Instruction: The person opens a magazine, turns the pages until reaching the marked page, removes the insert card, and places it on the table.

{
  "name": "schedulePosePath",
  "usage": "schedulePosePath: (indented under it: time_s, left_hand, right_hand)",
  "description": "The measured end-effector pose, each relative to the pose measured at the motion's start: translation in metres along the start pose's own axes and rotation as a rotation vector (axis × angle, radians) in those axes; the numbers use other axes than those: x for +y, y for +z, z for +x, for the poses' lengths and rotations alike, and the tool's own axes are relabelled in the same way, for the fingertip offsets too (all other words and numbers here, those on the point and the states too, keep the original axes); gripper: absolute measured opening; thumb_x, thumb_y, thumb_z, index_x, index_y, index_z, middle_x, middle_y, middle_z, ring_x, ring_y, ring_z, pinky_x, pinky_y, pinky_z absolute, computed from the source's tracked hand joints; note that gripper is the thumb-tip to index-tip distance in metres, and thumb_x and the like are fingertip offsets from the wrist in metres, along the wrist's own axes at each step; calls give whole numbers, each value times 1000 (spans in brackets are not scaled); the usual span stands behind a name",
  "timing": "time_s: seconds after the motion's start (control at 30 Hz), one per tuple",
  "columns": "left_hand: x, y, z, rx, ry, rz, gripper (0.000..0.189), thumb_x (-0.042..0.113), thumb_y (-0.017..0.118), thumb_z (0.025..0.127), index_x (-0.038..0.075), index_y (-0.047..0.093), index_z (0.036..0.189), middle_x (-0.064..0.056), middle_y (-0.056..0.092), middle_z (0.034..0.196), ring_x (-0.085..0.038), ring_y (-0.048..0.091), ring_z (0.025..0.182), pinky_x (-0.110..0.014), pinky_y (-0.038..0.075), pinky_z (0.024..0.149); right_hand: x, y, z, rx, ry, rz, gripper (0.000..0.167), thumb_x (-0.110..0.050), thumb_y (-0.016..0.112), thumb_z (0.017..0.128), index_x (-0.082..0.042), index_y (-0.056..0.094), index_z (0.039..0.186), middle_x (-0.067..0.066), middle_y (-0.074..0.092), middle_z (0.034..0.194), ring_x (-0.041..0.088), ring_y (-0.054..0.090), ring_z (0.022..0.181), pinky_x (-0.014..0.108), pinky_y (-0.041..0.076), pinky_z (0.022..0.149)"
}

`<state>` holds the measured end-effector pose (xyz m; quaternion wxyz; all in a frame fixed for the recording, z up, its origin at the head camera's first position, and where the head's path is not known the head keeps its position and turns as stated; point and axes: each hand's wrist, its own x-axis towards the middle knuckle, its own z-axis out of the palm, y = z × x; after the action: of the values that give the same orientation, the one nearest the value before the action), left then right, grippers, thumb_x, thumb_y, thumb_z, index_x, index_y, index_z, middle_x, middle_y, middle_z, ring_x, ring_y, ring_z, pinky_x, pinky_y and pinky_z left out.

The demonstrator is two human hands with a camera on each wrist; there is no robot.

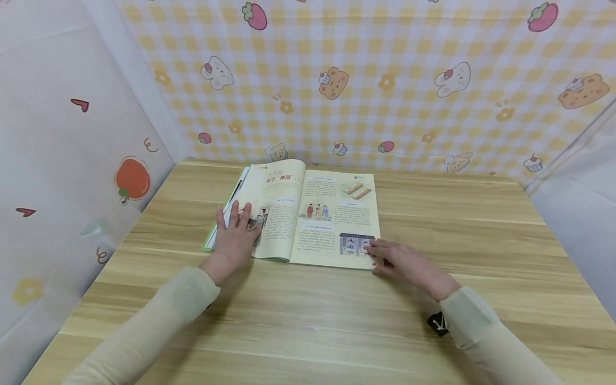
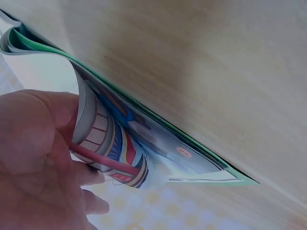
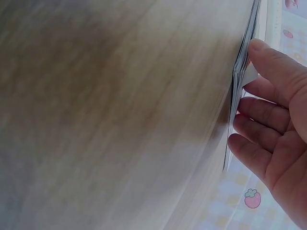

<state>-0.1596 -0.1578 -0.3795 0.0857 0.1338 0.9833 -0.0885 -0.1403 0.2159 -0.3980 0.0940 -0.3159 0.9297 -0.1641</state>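
Note:
An open magazine (image 1: 332, 251) lies on the wooden table, its printed pages showing text and small coloured drawings. My left hand (image 1: 236, 240) rests on the left page with its fingers spread. In the left wrist view that page (image 2: 43, 72) bulges and curls beside the hand, and a colourful picture shows on the sheet's underside. At the lower right corner of the magazine is my right hand (image 1: 404, 262). Its loosely extended fingers (image 3: 264, 112) touch the page edges (image 3: 235, 91) in the right wrist view, with the thumb at the corner.
The wooden table (image 1: 327, 321) reaches back to a yellow checked cloth (image 1: 385, 117) with cartoon prints. White patterned cloth (image 1: 62, 144) hangs at the left side. A small black tag-like item (image 1: 437, 324) shows beside the right sleeve.

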Motion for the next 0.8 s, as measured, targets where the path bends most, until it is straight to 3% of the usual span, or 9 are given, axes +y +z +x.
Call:
schedulePosePath:
  time_s: [0.37, 0.8]
  left_hand:
    - [-17, 7, -6, 26, -75, -50, 44, 31, 56, 93, 19, 53, 135, -23, 4, 156, -53, -7, 138, -76, -3, 101]
    - [-25, 3, -7, 49, -67, -10, 42, 34, 58, 91, 16, 58, 129, -26, 9, 154, -56, -5, 136, -76, -4, 100]
  right_hand:
    - [2, 1, 0, 28, -38, -15, 52, -22, 69, 85, 2, 55, 128, 24, 52, 133, 39, 52, 120, 48, 44, 97]
    - [4, -1, 0, 14, -33, 14, 48, -23, 66, 87, 0, 56, 128, 22, 51, 135, 39, 50, 122, 49, 43, 99]
